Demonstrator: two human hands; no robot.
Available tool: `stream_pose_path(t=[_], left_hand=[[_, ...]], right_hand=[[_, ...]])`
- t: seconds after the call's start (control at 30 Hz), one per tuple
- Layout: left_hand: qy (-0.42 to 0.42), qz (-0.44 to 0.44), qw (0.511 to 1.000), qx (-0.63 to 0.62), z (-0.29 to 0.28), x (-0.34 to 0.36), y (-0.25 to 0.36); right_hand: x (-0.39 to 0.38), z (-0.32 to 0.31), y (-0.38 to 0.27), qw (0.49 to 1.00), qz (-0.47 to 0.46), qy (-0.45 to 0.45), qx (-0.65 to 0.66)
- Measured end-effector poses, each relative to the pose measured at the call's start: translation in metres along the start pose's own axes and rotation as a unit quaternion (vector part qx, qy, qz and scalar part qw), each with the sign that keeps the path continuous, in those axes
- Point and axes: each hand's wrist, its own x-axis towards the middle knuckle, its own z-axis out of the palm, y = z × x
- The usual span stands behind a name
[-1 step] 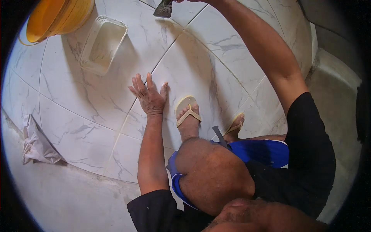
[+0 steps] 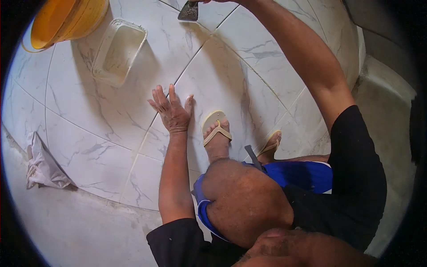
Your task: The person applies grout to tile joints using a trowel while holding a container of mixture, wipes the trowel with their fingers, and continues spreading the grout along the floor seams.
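Observation:
My left hand is open, fingers spread on the white marble-patterned tiles, beside a grout line and near my sandalled foot. My right hand is at the top edge, mostly cut off, closed on the handle of a metal scraper with a flat, smudged dark blade. The blade is over the tiles near a joint; whether it touches them I cannot tell. A rectangular white plastic tub with pale residue inside sits left of the scraper, next to a yellow bucket.
A crumpled white cloth or bag lies at the tiles' left edge, where bare concrete begins. A curved concrete ledge runs along the right. My other sandalled foot and bent knee are beneath me.

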Motion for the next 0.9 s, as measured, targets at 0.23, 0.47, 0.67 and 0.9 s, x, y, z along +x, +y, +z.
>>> stream_pose_path(t=[0.23,0.47,0.67,0.9], left_hand=[[0.013,0.012,1.0,0.0,-0.002,0.005,-0.003],[0.011,0.011,1.0,0.008,-0.001,0.003,-0.004],[0.015,0.015,1.0,0.007,-0.001,0.004,0.0],[0.009,0.007,1.0,0.015,-0.001,0.0,-0.003]], right_hand=[[-0.004,0.014,0.029,0.994,-0.009,-0.097,0.053],[-0.012,0.031,0.015,0.985,-0.119,-0.093,-0.079],[0.003,0.02,-0.012,0.991,-0.107,-0.044,-0.067],[-0.019,0.045,-0.037,0.973,-0.14,-0.166,-0.082]])
